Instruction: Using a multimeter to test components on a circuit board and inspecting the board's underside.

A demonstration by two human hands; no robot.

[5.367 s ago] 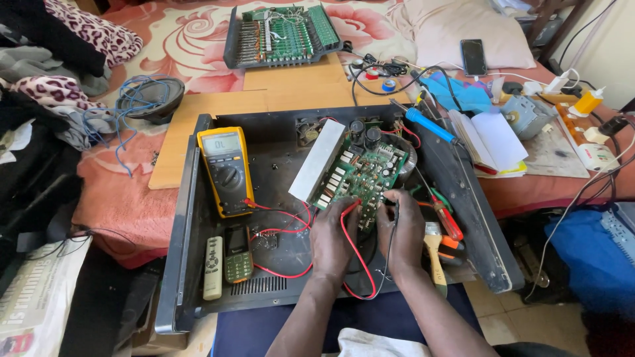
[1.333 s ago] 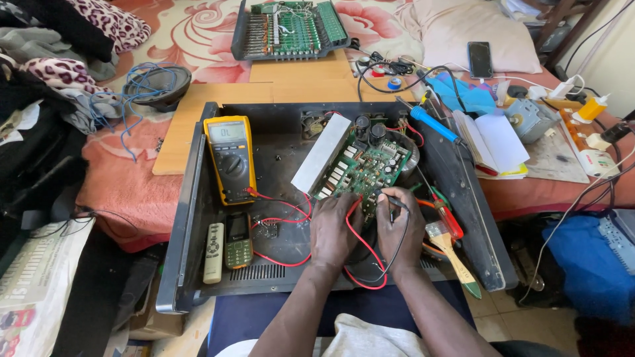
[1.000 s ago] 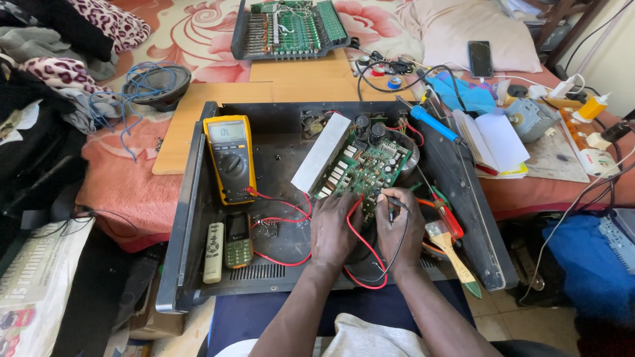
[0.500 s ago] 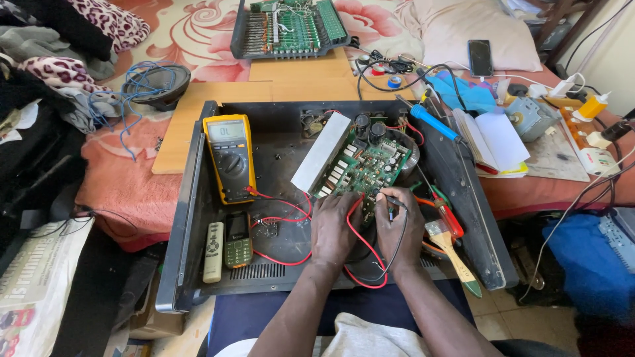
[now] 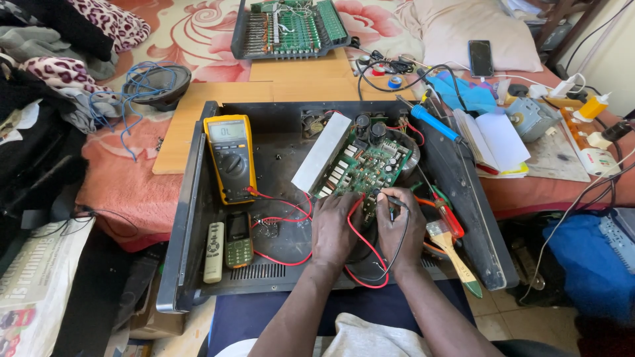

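From the head camera I see my left hand (image 5: 335,228) pinching the red probe (image 5: 358,201) and my right hand (image 5: 401,228) gripping the black probe (image 5: 390,198), both tips set on the near edge of the green circuit board (image 5: 367,165). That board lies tilted inside the open black metal case (image 5: 278,165), which rests on the bed (image 5: 119,185). The red lead (image 5: 284,201) runs left to the yellow meter (image 5: 229,157), with a small remote (image 5: 213,242) and a green phone (image 5: 239,239) just below it, and a paintbrush (image 5: 453,248) beside my right hand.
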